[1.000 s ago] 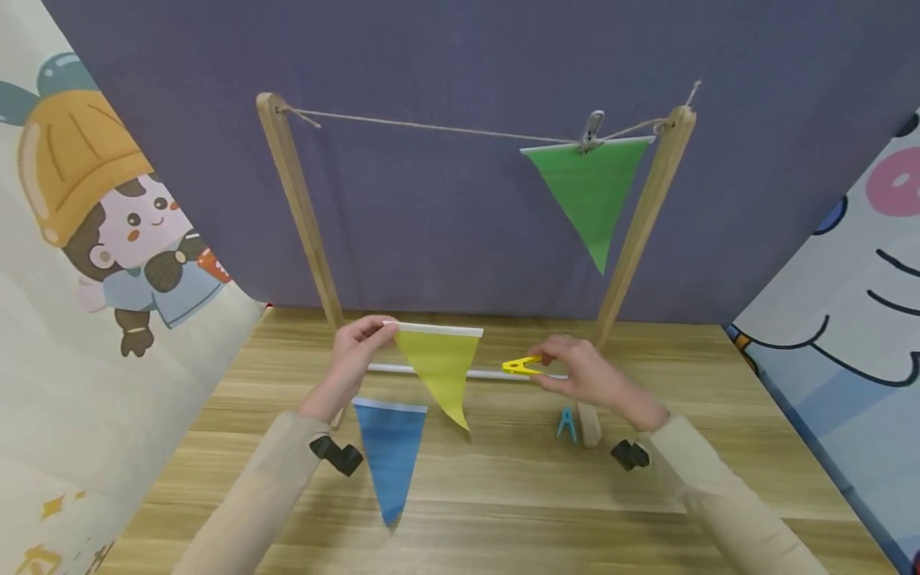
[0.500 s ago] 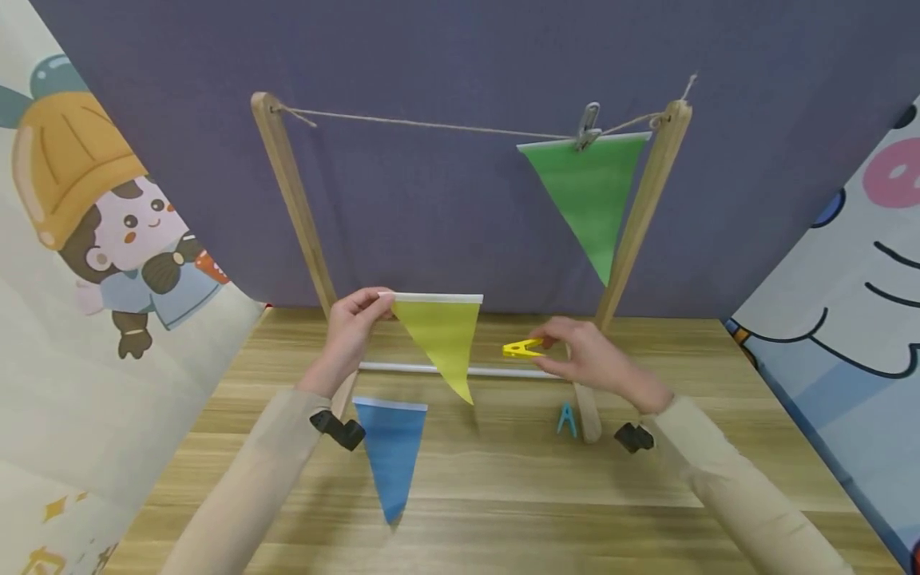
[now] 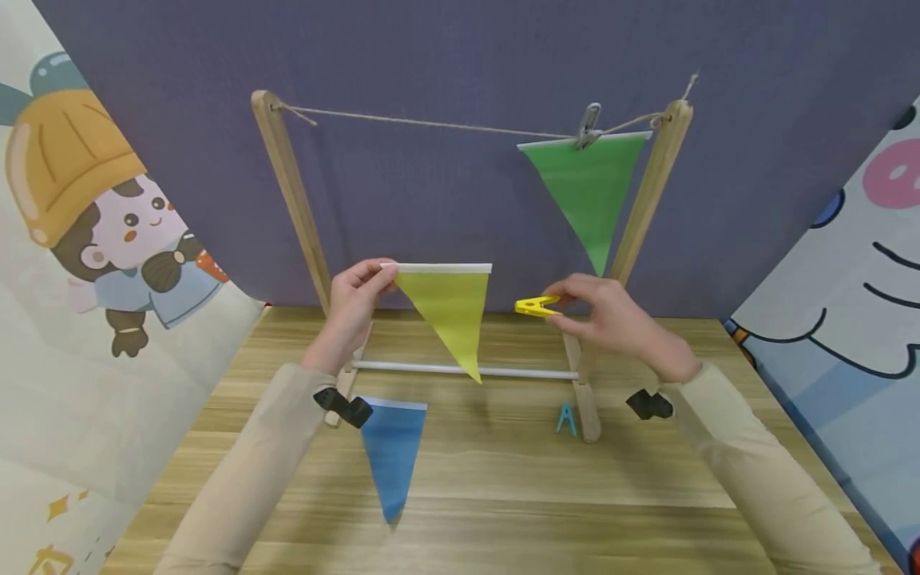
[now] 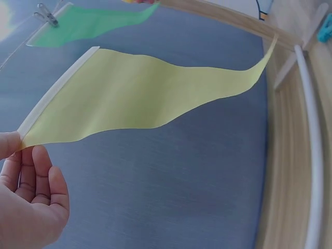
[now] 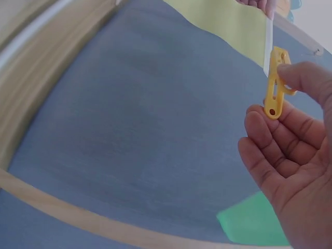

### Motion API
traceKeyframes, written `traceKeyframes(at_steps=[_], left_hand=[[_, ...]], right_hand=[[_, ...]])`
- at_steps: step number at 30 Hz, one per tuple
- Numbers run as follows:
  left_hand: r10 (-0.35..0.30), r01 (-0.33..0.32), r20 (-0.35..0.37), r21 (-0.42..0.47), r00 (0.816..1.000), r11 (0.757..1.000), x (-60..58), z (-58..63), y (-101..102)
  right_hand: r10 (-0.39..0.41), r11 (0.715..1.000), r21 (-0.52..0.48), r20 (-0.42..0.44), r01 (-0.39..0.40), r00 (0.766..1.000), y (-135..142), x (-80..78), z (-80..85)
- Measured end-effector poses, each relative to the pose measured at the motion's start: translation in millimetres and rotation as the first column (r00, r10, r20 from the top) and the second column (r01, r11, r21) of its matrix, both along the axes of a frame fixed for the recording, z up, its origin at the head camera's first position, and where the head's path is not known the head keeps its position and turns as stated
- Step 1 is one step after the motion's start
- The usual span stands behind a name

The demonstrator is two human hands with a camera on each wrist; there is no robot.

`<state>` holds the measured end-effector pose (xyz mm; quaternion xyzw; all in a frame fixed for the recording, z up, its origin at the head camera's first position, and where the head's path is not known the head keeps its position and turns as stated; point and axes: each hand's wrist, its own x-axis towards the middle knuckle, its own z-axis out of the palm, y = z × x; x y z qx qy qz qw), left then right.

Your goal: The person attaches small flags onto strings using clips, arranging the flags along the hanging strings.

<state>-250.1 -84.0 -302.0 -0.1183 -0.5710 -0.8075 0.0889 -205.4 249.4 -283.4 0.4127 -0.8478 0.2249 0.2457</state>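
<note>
My left hand (image 3: 355,299) pinches the left end of the white top band of a yellow triangular pennant (image 3: 449,307), which hangs point down. In the left wrist view, thumb and fingertips meet at the corner of the pennant (image 4: 129,93). To the right, my right hand (image 3: 611,315) holds a yellow clothespin (image 3: 535,307) by its legs, nose pointing left towards the pennant but apart from it. The right wrist view shows the clothespin (image 5: 275,93) between thumb and fingers. Above both hands runs a string (image 3: 431,124) with a green pennant (image 3: 589,184) held by a metal clip (image 3: 588,126).
The string is tied between two wooden posts (image 3: 295,192), joined low down by a white rod (image 3: 424,367). A blue pennant (image 3: 394,455) lies on the wooden table (image 3: 503,495), and a blue clothespin (image 3: 566,419) lies beside the right foot of the frame.
Both hands have risen, carrying the yellow pennant and the yellow clothespin up from near the white rod. The right hand has also shifted slightly right. The blue pennant and blue clothespin stay put.
</note>
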Motion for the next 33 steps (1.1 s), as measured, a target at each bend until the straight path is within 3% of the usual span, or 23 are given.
traceKeyframes(at_steps=[13,25,33], left_hand=[[-0.005,0.006,-0.058,0.022,0.998,1.0,-8.7,26.5,12.2],[0.013,-0.008,-0.078,0.066,0.997,0.998,-14.5,45.9,21.2],[0.009,-0.004,-0.108,0.04,0.994,0.999,-18.7,63.4,27.7]], right_hand=[[-0.054,0.999,-0.005,-0.033,0.054,0.998,0.0,-2.3,27.8],[-0.061,0.998,-0.038,-0.134,0.057,0.989,2.3,-3.8,60.8],[-0.101,0.994,-0.053,-0.128,0.095,0.987,-1.5,-7.4,77.4]])
